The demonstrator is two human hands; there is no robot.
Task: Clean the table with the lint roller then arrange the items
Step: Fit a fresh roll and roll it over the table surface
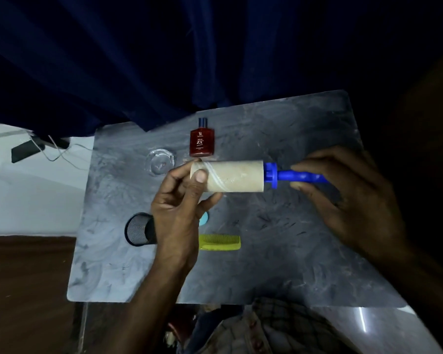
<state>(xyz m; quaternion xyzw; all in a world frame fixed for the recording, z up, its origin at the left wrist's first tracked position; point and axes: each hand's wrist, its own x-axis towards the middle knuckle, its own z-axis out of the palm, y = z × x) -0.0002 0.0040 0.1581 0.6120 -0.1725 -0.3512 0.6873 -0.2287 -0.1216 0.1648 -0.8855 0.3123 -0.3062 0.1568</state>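
Observation:
I hold a lint roller (237,176) level above the grey marbled table (279,251). Its pale sticky roll points left and its blue handle points right. My left hand (179,208) grips the left end of the roll, thumb on top. My right hand (343,198) pinches the blue handle between thumb and fingers. On the table lie a red perfume bottle (202,140), a clear glass dish (160,162), a black mesh cup (138,229) on its side, a yellow-green comb (220,242) and a light blue round item (204,218), mostly hidden by my left hand.
A dark blue curtain (164,60) hangs behind the table's far edge. A white surface with cables (59,154) lies to the left, above brown floor (23,290). Short dark hairs (279,221) are scattered on the table's middle and right. Checked cloth (266,325) shows below the near edge.

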